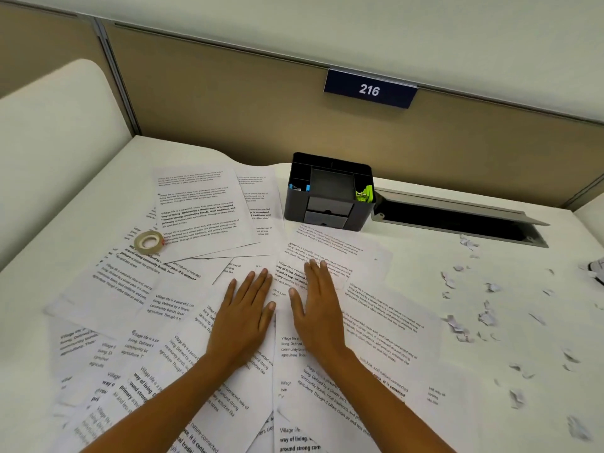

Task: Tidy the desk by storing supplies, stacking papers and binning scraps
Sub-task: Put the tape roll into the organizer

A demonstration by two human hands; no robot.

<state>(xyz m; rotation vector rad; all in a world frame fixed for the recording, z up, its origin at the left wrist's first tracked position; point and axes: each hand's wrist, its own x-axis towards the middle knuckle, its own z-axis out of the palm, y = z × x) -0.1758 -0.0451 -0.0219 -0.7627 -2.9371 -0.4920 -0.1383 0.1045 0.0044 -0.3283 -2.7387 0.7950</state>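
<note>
We log the printed sheets point(202, 210): thin white paper with black text, loose and overlapping at all angles. They cover the counter point(420, 251) from the near edge almost to the far edge, over its left and middle.

Both hands lie palm down on the sheets at mid-counter. The left hand point(245, 308) and right hand point(318, 308) are side by side, fingers straight and slightly spread, gripping nothing.

Torn paper scraps point(487, 317), small and ragged, scatter over the bare, smooth white surface toward the right edge. A roll of clear tape point(148, 242) lies flat on a sheet toward the left edge.

At the far edge stands a black plastic organizer point(330, 194), boxy, with compartments and small drawers. It holds a green clip point(364, 193). Beside it runs a long open cable slot point(457, 220). Behind stands a tan partition point(228, 103) bearing plate 216 point(370, 89).
</note>
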